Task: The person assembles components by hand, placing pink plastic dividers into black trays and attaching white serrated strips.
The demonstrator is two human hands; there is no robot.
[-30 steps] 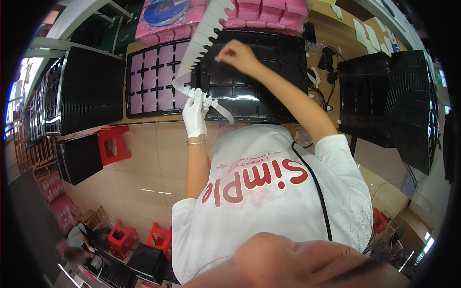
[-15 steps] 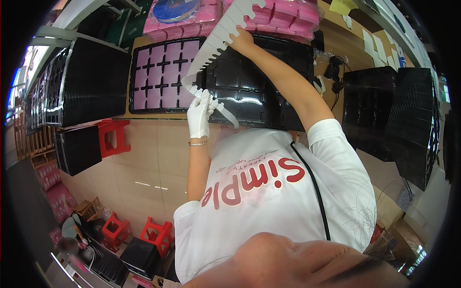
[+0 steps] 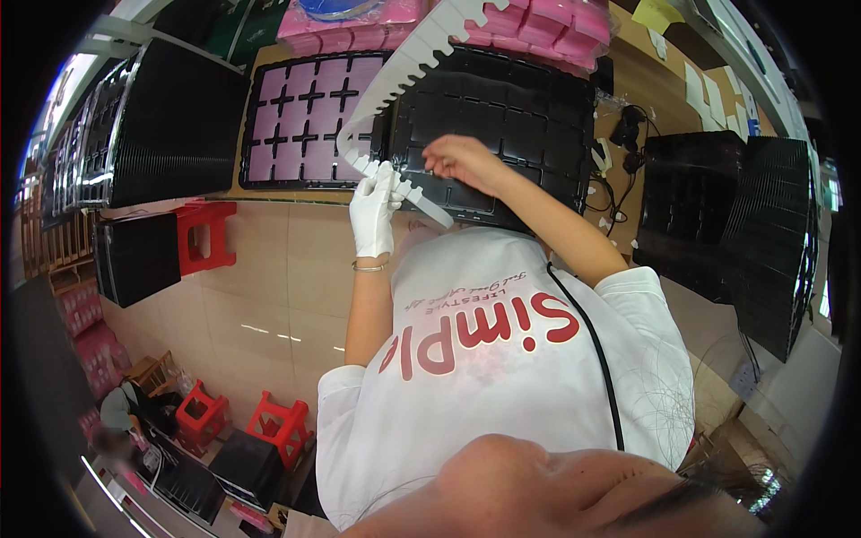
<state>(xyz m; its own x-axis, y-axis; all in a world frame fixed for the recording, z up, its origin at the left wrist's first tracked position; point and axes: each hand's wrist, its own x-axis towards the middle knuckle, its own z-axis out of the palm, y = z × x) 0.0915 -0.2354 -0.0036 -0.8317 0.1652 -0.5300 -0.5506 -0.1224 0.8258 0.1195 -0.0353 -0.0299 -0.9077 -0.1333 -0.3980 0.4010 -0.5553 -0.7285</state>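
White notched strip (image 3: 399,67) was in my left hand (image 3: 372,215), gripped near its lower end. From there it bent back sharply and ran up and to the right, toothed edge on the right side, out past the top of the view. Short tail end stuck out beyond my grip, down and right, toward my shirt (image 3: 520,403). Left hand: white glove, fingers pinched together on the strip, metal bracelet (image 3: 369,267) at the wrist. Right hand (image 3: 468,164): bare, over the black tray (image 3: 502,112), right of the strip and apart from it, fingers curled; couldn't tell whether the tips met or held anything.

Left of that tray, a second tray (image 3: 307,140) with pink-purple filling between black cross dividers; the strip passed over its right part. Behind both, pink bundles (image 3: 543,31), plus a blue roll (image 3: 341,7) on the left ones, cut off by the frame. Black cables (image 3: 632,130) lay to the right on the brown table (image 3: 641,49). Tall black stacks stood either side, left (image 3: 179,125) and right (image 3: 695,202). Red stool (image 3: 206,238) lower left; farther off, another person (image 3: 117,408), blurry.
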